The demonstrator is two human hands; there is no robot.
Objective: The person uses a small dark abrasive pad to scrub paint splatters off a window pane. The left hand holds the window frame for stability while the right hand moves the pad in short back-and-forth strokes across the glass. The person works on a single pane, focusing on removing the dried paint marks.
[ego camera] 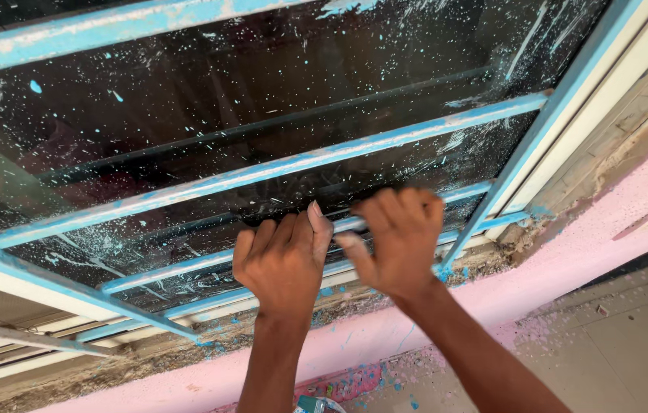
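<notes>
Both my hands are raised against a window with dark glass (209, 99) speckled with light blue and white paint. Light blue horizontal bars (263, 170) cross the pane. My left hand (282, 264) shows its back, with its fingers together and pressed over the lowest bar (163, 269). Close to its right, my right hand (396, 241) is curled into a loose fist against the same bar, its thumb pointing toward the left hand. Whatever lies under either palm is hidden.
A blue-edged window frame (561, 99) runs up the right side. Below the bars is a dirty sill (186, 348) strewn with paint chips, then a pink wall ledge (568, 260). Blue flakes lie on the tiled floor (630, 344) at the lower right.
</notes>
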